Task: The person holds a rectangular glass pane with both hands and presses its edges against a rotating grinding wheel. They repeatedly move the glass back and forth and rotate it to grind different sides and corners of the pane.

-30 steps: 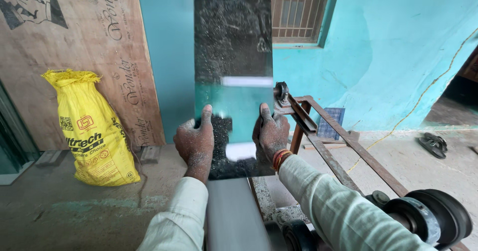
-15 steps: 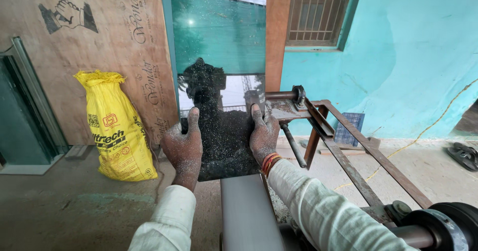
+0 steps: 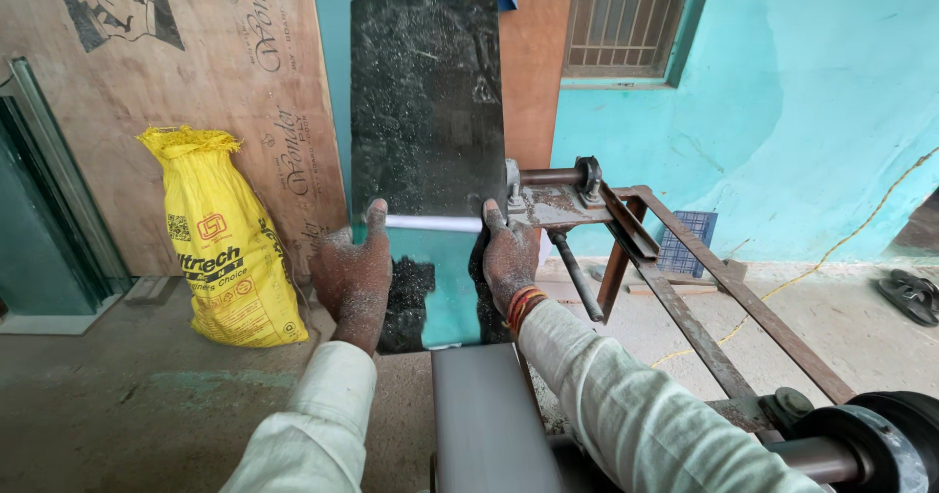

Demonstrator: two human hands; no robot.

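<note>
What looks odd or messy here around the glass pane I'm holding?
The upright dusty dark glass pane is speckled with pale grit, and so are the left hand and right hand gripping its side edges. Nothing looks broken or spilled.

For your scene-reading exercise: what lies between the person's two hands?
In the head view, the glass sheet stands between the left hand and the right hand, each pressed to one edge, above the grey belt.
</note>
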